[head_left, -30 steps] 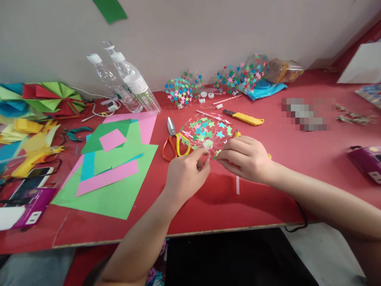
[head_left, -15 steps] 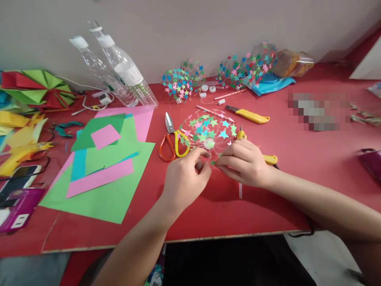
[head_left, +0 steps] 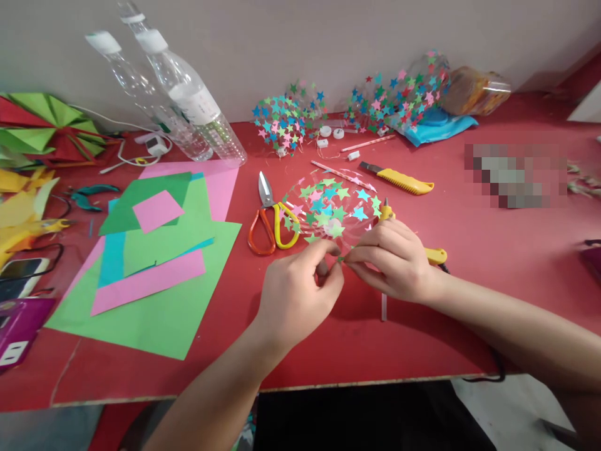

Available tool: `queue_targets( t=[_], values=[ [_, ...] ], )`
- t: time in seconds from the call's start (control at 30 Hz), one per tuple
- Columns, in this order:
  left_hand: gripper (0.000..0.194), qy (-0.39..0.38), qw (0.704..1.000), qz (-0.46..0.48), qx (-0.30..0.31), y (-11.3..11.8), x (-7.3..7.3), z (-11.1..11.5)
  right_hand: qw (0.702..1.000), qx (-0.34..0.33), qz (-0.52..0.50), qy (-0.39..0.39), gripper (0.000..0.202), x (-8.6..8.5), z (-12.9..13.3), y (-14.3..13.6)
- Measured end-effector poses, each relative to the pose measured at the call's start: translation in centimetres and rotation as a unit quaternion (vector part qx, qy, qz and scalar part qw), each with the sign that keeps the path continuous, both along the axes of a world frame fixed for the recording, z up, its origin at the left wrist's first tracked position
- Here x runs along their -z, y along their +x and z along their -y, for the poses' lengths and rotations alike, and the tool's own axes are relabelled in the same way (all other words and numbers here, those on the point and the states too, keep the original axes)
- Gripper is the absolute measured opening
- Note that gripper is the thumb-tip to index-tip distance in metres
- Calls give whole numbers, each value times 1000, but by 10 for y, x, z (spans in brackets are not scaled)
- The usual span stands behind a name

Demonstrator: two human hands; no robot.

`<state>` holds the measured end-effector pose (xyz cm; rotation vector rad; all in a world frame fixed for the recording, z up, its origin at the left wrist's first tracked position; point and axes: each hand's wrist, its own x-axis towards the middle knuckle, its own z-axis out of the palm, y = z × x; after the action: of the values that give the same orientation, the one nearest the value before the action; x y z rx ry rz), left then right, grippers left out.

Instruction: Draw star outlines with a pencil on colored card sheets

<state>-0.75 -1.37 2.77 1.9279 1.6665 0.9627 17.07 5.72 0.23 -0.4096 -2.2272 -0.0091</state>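
Green scrap at the meeting of left hand and right hand

At the left of the red table, a loose pile of coloured paper lies spread out, well apart from the scrap. Next comes the pair of scissors, blades toward the far side, orange and yellow handles near.

The left hand is curled, thumb and forefinger bent toward the scrap from the left; whether they grip it, I cannot tell. The scrap sits at the fingertips of both hands, too small to show a long axis. Just beyond it on the far side, slightly left, spreads the clear plastic piece dotted with paper stars.

The right hand comes in from the right and appears to pinch the scrap with its fingertips, so neither hand is clearly nearer. Beneath or behind that hand is the yellow glue gun, nozzle toward the far side; the yellow cutter lies beyond.

Compared with half a second ago, the left fingertips have closed the small gap to the right ones. The paper also sits farther left in view and the cutter farther right, which looks like the head moving.
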Motion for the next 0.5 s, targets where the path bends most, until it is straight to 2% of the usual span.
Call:
queue_targets(
  t=[0.23,0.5],
  values=[
    [10,4,1000,-5,-8,0,1,-1,999,13,-17,-42,6,-2,0,-3],
    [12,9,1000,6,-7,-1,2,-2,997,59,-4,-43,3,-2,3,-5]
  ],
)
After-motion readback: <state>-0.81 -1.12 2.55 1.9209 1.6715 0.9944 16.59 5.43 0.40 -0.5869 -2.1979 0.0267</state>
